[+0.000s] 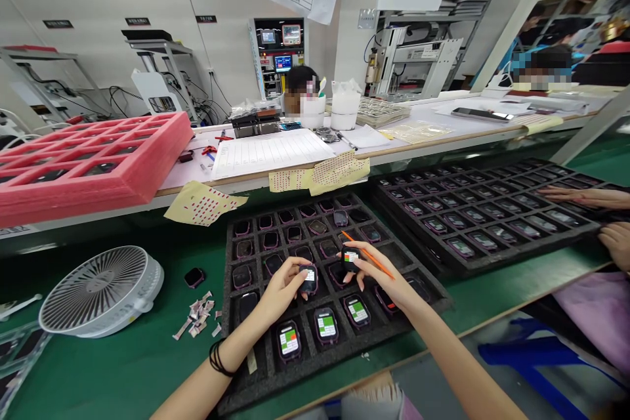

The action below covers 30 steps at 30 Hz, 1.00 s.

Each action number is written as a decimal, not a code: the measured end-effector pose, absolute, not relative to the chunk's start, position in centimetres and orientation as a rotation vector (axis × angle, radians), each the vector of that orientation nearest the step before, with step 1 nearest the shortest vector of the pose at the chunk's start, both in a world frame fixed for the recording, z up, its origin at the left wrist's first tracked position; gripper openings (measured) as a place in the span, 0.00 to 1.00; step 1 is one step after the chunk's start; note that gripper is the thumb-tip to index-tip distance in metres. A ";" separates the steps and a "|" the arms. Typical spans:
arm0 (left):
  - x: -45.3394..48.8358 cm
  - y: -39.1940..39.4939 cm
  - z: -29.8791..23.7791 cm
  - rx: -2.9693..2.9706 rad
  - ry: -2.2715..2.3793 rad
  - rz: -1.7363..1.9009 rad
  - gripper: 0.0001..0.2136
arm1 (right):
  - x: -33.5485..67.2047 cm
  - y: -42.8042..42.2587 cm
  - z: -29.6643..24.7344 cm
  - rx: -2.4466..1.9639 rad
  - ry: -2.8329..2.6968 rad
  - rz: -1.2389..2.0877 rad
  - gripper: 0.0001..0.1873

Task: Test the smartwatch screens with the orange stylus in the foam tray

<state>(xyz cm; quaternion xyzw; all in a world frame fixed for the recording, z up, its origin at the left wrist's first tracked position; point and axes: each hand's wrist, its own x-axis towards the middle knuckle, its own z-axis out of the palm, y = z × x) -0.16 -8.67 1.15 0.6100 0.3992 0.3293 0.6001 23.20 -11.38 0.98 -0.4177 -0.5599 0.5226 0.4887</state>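
My left hand (284, 281) is closed on a smartwatch body (309, 281) with a lit screen, above the black foam tray (308, 371). Slightly higher and to the right, my right hand (377, 269) grips a second watch body (350, 260), its screen showing red, white and green. An orange stick (367, 254), perhaps a pen or pick, lies across the fingers of that same hand. Below my hands, watches with green and white screens sit in the front pockets, among them one watch (289, 341) with an added orange patch. Farther pockets hold dark-screened watches.
At left are a grey fan (101, 292), a loose watch (194, 277) and small strips (199, 315). A pink foam tray (147, 174) rests on the shelf. To the right, beside more black trays (485, 266), are another person's hands (590, 197).
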 end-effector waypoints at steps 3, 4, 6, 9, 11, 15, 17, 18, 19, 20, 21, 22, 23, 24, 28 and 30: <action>-0.1 -8.7 1.1 1.385 0.890 0.766 0.17 | 23.3 -11.4 0.8 -1.013 -1.367 1.268 0.17; -0.1 -8.7 1.1 1.380 0.879 0.770 0.18 | 23.3 -11.3 0.7 -1.011 -1.369 1.267 0.17; -0.1 -8.7 1.0 1.376 0.867 0.774 0.19 | 23.3 -11.3 0.7 -1.012 -1.369 1.263 0.17; 0.0 -8.7 1.0 1.386 0.873 0.765 0.19 | 23.3 -11.4 0.8 -1.027 -1.368 1.270 0.18; -0.1 -8.8 1.1 1.396 0.882 0.759 0.19 | 23.3 -11.5 0.9 -1.033 -1.368 1.274 0.17; -0.1 -8.9 1.1 1.428 0.904 0.741 0.19 | 23.3 -11.5 1.0 -1.051 -1.372 1.268 0.17; -0.2 -8.9 1.0 1.455 0.916 0.726 0.18 | 23.3 -11.6 1.0 -1.072 -1.406 1.271 0.17; -0.2 -8.9 1.0 1.472 0.921 0.719 0.17 | 23.3 -11.6 1.0 -1.085 -1.432 1.274 0.18; -0.2 -9.0 1.0 1.488 0.926 0.714 0.17 | 23.3 -11.6 1.0 -1.095 -1.456 1.281 0.18; -0.2 -9.0 1.0 1.501 0.929 0.709 0.17 | 23.3 -11.6 0.9 -1.097 -1.472 1.292 0.18; -0.2 -9.0 1.1 1.511 0.930 0.705 0.16 | 23.3 -11.6 0.9 -1.091 -1.472 1.307 0.18; -0.2 -9.0 1.1 1.515 0.930 0.704 0.16 | 23.3 -11.5 0.9 -1.081 -1.451 1.322 0.17; -0.2 -9.0 1.1 1.514 0.931 0.705 0.16 | 23.4 -11.4 0.8 -1.068 -1.414 1.335 0.16; -0.2 -9.0 1.1 1.511 0.934 0.710 0.16 | 23.4 -11.4 0.8 -1.056 -1.370 1.345 0.16; -0.1 -8.9 1.2 1.501 0.955 0.737 0.17 | 23.5 -11.3 0.8 -1.031 -1.253 1.366 0.15; -0.1 -8.9 1.2 1.520 0.962 0.747 0.18 | 23.4 -11.3 0.8 -1.030 -1.259 1.392 0.20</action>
